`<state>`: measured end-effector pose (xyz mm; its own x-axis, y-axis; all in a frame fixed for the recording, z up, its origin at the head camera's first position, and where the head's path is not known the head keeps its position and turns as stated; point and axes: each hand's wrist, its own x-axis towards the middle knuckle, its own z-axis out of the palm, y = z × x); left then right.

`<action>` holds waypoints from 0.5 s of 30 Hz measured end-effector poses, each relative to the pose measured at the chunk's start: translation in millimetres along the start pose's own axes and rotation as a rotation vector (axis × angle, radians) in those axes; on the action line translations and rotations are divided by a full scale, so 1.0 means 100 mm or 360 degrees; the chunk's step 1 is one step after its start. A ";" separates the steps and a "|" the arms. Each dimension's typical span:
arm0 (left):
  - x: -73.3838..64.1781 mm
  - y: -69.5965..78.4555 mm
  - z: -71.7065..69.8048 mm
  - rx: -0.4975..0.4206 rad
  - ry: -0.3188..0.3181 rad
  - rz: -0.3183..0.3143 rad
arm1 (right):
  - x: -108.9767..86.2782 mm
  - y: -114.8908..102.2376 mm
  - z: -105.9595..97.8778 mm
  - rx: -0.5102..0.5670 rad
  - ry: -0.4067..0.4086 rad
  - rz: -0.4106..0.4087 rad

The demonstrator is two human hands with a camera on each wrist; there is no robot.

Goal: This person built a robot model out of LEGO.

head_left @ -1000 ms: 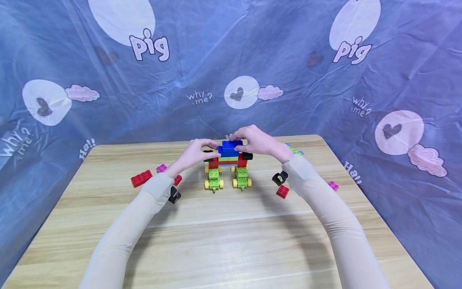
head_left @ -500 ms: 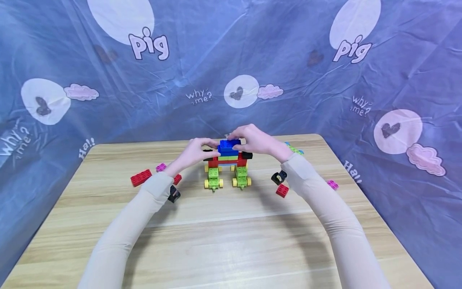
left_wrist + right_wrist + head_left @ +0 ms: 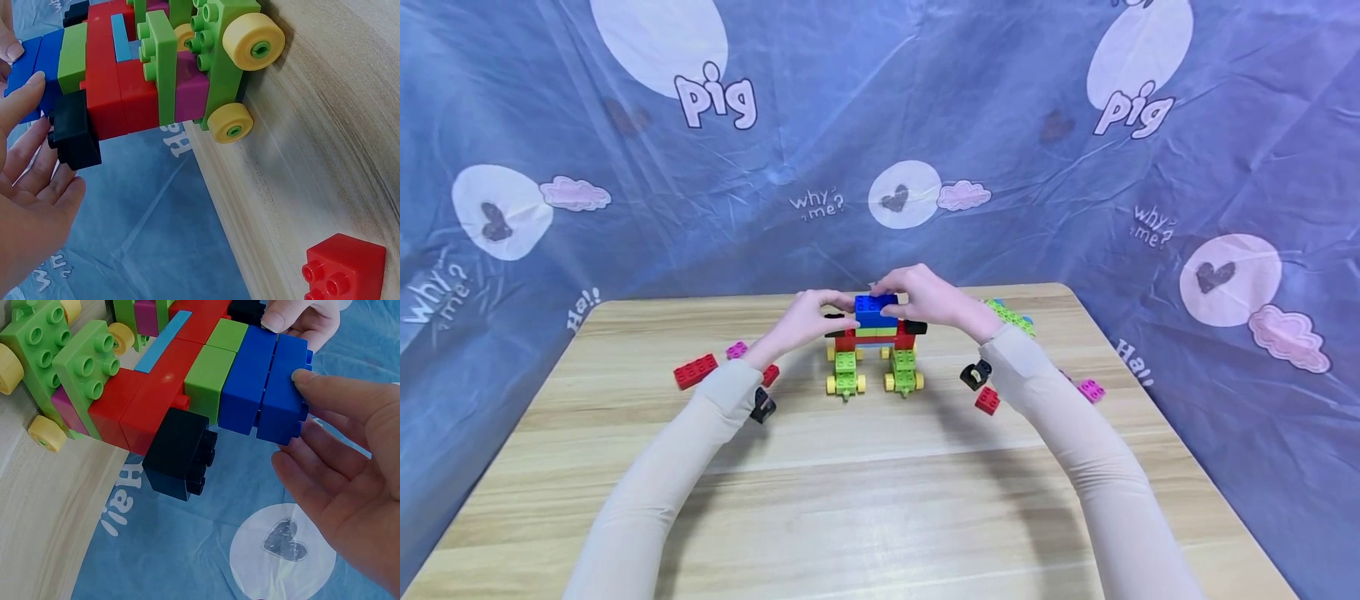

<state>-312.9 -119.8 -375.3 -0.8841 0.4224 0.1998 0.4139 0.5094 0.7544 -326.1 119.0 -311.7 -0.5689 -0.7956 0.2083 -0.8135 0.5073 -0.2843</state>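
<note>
A brick-built model with red bricks (image 3: 865, 342), green wheeled bases (image 3: 846, 382) and yellow wheels (image 3: 253, 40) stands at the back of the table. Two blue bricks are stacked on its light green bricks (image 3: 209, 375). My right hand (image 3: 928, 298) pinches the upper blue brick (image 3: 284, 381), thumb on its near side. A thin gap shows between it and the lower blue brick (image 3: 247, 378). From the left, my left hand (image 3: 801, 321) grips the blue stack, its thumb on the near side. Black bricks (image 3: 175, 453) jut from both ends of the model.
Left on the wooden table lie a long red brick (image 3: 696, 372), a magenta brick (image 3: 737, 350), a small red brick (image 3: 770, 375) and a black piece (image 3: 763, 406). Rightward are a black piece (image 3: 976, 374), a red brick (image 3: 988, 401), a magenta brick (image 3: 1092, 390) and green pieces (image 3: 1011, 318).
The upper blue brick has shifted left in my right hand, from an offset position to line up over the lower one. My left hand has stayed at the blue stack.
</note>
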 end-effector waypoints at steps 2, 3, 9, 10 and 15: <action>0.00 0.01 0.00 -0.0005 -0.0004 -0.0002 | 0.00 0.00 0.00 0.0002 0.0001 0.0002; -0.01 0.01 0.00 -0.0008 -0.0007 -0.0003 | 0.00 0.00 0.00 0.0004 0.0000 0.0005; -0.01 0.01 -0.02 -0.0020 -0.0019 -0.0010 | 0.00 -0.01 0.00 -0.0001 -0.0006 0.0031; -0.01 0.01 -0.03 -0.0020 -0.0020 -0.0012 | 0.00 -0.02 -0.01 -0.0003 -0.0010 0.0033; -0.01 0.03 -0.07 0.0007 -0.0014 -0.0015 | -0.05 -0.01 -0.03 -0.0008 -0.0004 0.0048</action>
<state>-312.1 -124.4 -368.8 -0.8862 0.4239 0.1873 0.4063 0.5165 0.7537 -322.9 123.1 -309.1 -0.5930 -0.7806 0.1974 -0.7966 0.5329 -0.2855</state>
